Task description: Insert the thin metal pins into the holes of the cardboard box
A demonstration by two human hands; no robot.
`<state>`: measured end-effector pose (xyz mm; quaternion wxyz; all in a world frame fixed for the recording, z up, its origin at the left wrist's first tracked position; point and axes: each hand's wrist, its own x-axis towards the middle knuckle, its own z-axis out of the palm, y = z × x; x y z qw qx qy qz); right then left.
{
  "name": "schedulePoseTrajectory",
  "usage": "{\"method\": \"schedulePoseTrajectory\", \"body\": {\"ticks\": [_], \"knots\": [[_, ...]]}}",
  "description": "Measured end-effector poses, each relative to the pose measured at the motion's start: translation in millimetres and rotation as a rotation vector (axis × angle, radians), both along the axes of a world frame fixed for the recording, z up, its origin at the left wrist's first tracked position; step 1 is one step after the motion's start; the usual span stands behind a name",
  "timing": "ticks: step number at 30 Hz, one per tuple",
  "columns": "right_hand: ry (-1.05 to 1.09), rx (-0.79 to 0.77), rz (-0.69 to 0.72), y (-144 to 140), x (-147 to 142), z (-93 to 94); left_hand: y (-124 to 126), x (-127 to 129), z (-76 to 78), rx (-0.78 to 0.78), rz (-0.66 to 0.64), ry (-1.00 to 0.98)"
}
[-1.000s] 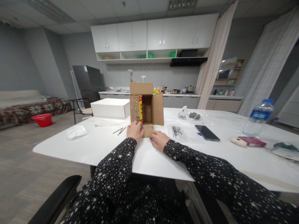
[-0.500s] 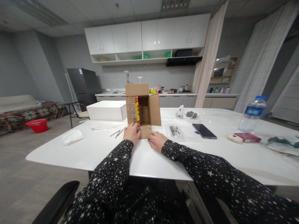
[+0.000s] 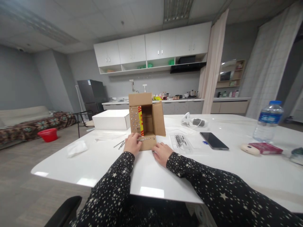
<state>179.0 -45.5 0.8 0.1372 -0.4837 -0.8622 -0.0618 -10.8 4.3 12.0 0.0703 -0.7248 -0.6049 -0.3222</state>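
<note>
An open cardboard box stands on the table with its opening towards me and its flaps folded out. Small pale round pieces dot its left flap, beside a yellow and red printed strip. More form a row across the lower flap. My left hand holds the box's lower left corner, fingers bent over the flap. At the lower flap's right edge, my right hand grips with curled fingers; its fingertips are partly hidden. Thin metal rods lie left of my left hand.
The white table also carries a white box, a crumpled tissue, a clear plastic packet, a phone, a white headset, a water bottle and a dark red box.
My view has tilted upward, so the table and box sit lower in the picture. Both hands keep nearly the same places at the box.
</note>
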Motion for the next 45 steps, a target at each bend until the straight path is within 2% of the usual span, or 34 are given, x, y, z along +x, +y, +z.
{"method": "schedulePoseTrajectory", "body": {"ticks": [9, 22, 45], "knots": [[0.017, 0.018, 0.015, -0.9, 1.9, 1.6, -6.4, -1.1, 1.6, -0.075, 0.057, 0.004], [0.044, 0.025, 0.004, -1.4, 4.4, -0.1, -3.9, -5.7, 0.1, -0.09, 0.163, -0.027], [0.029, 0.054, 0.001, -6.3, 6.2, 3.5, 0.0, -4.2, 1.0, -0.14, 0.153, 0.004]]}}
